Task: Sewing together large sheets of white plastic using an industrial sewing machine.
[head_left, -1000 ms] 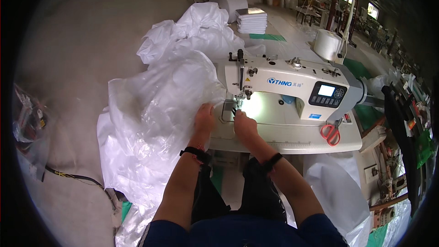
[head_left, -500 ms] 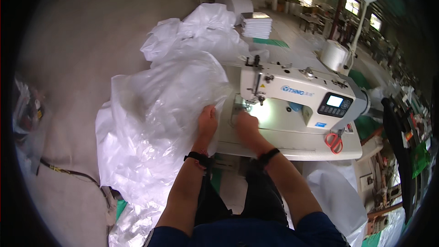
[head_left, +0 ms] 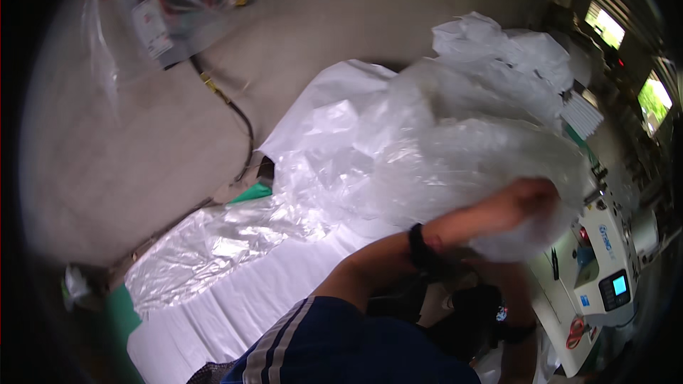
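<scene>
Sheeting (head_left: 455, 163), white and partly see-through, lies crumpled in a big heap before me, running from the upper right down to a shiny stretch at the lower left. My left hand (head_left: 535, 203) is over its right-hand part, arm reaching across my body, near the sewing machine (head_left: 610, 259). Its fingers look curled, but the blur is heavy and I cannot tell whether they pinch the sheeting. My right hand (head_left: 491, 264) is lower, mostly hidden behind my left forearm and the sheeting, so I cannot tell its grip either. Each wrist wears a dark band.

On the machine's bed, black snips (head_left: 555, 264) lie just beside the sheeting; red-handled scissors (head_left: 575, 332) rest nearer the bed's edge. The machine's screen (head_left: 619, 284) glows blue. Beyond the heap sits a folded white stack (head_left: 583, 115). A dark cable (head_left: 244, 121) trails across the floor at the left.
</scene>
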Tool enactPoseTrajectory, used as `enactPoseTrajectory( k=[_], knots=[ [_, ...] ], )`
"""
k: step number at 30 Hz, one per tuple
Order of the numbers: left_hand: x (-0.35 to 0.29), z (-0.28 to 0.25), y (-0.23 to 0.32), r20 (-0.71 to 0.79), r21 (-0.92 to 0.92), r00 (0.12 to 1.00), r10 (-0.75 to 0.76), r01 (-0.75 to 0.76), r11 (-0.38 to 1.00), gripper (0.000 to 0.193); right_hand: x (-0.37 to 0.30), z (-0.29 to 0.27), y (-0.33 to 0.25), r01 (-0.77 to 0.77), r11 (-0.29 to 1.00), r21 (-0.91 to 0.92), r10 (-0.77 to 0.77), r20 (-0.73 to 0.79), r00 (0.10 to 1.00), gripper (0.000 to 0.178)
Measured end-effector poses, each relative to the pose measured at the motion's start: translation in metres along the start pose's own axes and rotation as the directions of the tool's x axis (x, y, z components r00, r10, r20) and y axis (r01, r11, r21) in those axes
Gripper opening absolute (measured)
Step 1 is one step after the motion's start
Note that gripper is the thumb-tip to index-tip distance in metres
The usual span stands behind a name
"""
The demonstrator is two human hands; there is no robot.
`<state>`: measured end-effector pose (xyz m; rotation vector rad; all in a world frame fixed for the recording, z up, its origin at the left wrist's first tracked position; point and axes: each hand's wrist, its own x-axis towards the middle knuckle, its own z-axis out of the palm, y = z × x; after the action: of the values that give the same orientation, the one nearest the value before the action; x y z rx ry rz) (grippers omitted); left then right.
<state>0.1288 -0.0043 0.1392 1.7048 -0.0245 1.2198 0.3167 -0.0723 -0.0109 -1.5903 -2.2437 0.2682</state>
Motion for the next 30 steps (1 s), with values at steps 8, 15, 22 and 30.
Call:
enactPoseTrajectory(
  k=[8, 15, 22, 30],
  knots=[
    [-0.081, 0.013, 0.066, 0.02, 0.561, 0.849, 0.529, -0.447, 0.697, 0.027, 0.167, -0.009, -0.128, -0.153, 0.334, 0.93, 0.106, 0.124, 0.987, 0.047],
    [-0.308, -0.117, -0.018, -0.639, -0.657, 0.177, -0.749, 0.381, 0.65, 0.034, 0.233, -0.113, -0.197, 0.088, -0.165, 0.982, 0.219, -0.05, 0.975, 0.033],
    [-0.37, -0.255, 0.013, -0.77, -0.556, -0.071, -0.633, -0.411, 0.723, 0.095, 0.237, -0.151, -0.179, 0.199, -0.082, 0.976, 0.202, -0.179, 0.963, 0.032],
    [-0.319, -0.304, -0.088, -0.758, -0.629, 0.277, -0.59, -0.076, 0.773, 0.048, 0.219, -0.214, -0.149, 0.343, 0.05, 0.938, 0.04, -0.345, 0.938, 0.036]
  ],
)
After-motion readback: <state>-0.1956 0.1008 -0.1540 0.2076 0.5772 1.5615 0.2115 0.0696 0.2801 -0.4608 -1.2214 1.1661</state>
